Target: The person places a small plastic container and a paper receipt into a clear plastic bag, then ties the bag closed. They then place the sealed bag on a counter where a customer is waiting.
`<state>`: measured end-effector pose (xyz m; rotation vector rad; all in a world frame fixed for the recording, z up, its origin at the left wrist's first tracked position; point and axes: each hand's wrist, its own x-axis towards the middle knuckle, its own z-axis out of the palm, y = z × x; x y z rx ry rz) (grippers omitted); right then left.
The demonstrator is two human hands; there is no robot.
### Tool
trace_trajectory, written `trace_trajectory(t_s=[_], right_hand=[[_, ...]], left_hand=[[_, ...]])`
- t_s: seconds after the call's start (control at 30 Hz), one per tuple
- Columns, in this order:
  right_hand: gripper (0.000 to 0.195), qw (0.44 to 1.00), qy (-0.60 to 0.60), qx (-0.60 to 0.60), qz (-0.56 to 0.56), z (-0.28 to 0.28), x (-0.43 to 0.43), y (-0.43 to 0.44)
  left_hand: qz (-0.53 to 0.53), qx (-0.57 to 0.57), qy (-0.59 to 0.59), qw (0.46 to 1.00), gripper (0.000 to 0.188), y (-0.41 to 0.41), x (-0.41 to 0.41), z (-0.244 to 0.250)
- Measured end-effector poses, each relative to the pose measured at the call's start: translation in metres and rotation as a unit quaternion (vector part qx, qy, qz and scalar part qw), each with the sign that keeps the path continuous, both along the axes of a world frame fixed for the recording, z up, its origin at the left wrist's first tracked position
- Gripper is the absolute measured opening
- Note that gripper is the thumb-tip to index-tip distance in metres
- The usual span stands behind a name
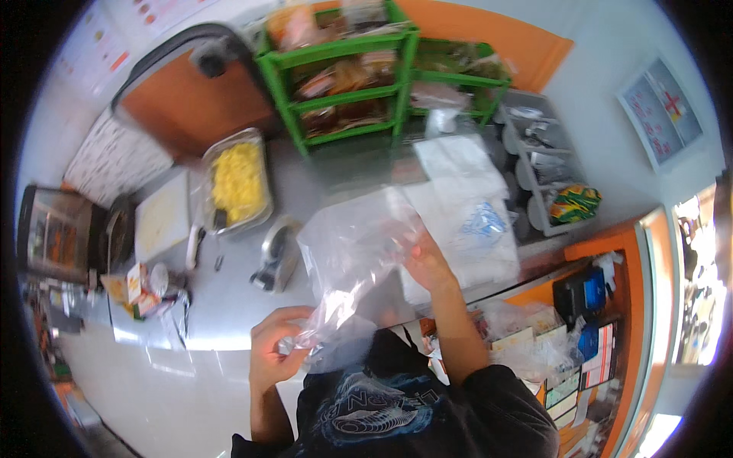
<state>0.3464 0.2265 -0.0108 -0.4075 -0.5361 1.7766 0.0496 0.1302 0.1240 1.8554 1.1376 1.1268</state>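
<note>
A large clear plastic bag (349,235) is stretched between my two hands, above the near edge of the metal counter. My left hand (276,346) is closed around its gathered lower end, close to my body. Higher up and to the right, my right hand (426,257) grips the bag's side; its fingertips are blurred and partly covered by the film. I cannot tell whether anything is inside the bag. Just left of the bag, a tape dispenser (278,255) stands on the counter. Under my right hand lies a stack of white plastic bags (487,257) with blue print.
A film-lined tray (264,197) holds yellow chopped food. Near it are a white-handled knife (193,249) and a white cutting board (163,217). Green shelves (346,97) with packages stand at the back. A grey divided organizer (535,172) is at right, above cluttered orange shelving (627,275).
</note>
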Motion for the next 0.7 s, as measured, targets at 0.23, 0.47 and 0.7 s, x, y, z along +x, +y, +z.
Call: trace_trajectory(t_s=[0.23, 0.47, 0.7], right_hand=[[0.043, 0.921, -0.29, 0.059, 0.253, 0.062, -0.071, -0.055], [0.07, 0.785, -0.532, 0.163, 0.271, 0.04, -0.221, -0.147], [0.056, 0.862, -0.367, -0.074, 0.341, -0.007, -0.383, -0.274]], left_hand=[[0.255, -0.064, 0.118, 0.958, 0.021, -0.132, -0.125, -0.01], [0.488, -0.086, 0.357, 0.792, 0.046, -0.244, -0.187, -0.087], [0.356, -0.33, -0.282, 0.828, 0.026, -0.292, -0.193, -0.136]])
